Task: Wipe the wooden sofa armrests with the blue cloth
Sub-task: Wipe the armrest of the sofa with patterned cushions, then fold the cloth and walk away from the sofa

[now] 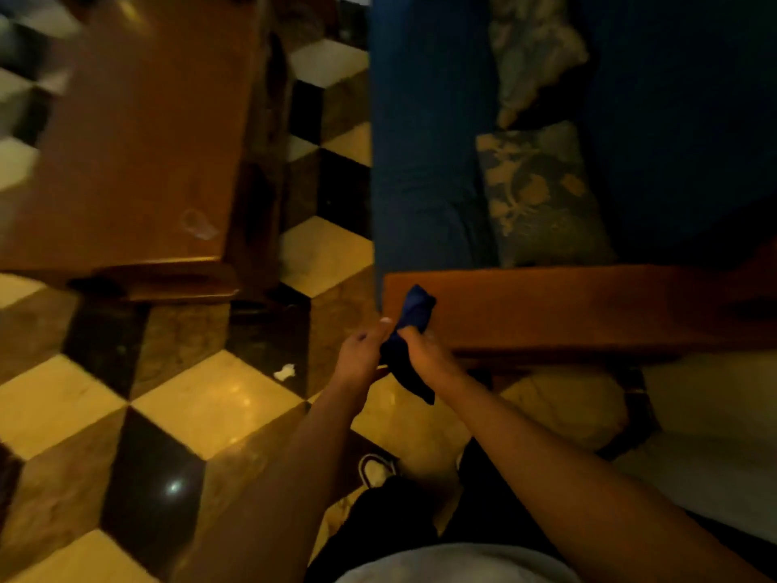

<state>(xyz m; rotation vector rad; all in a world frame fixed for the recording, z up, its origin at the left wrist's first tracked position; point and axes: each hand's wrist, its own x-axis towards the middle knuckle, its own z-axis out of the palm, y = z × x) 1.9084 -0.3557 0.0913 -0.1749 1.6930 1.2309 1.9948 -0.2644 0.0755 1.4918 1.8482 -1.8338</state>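
Observation:
The dark blue cloth is bunched into a long roll held between both hands, over the left end of the wooden sofa armrest. My right hand grips the cloth's middle, with its lower tail hanging below. My left hand touches the cloth from the left, its fingers closed against it. The armrest is a broad brown plank running across the near side of the blue sofa seat.
A wooden coffee table stands to the left, across a strip of checkered tile floor. Patterned cushions lie on the sofa. A small white scrap lies on the floor. My shoe shows below.

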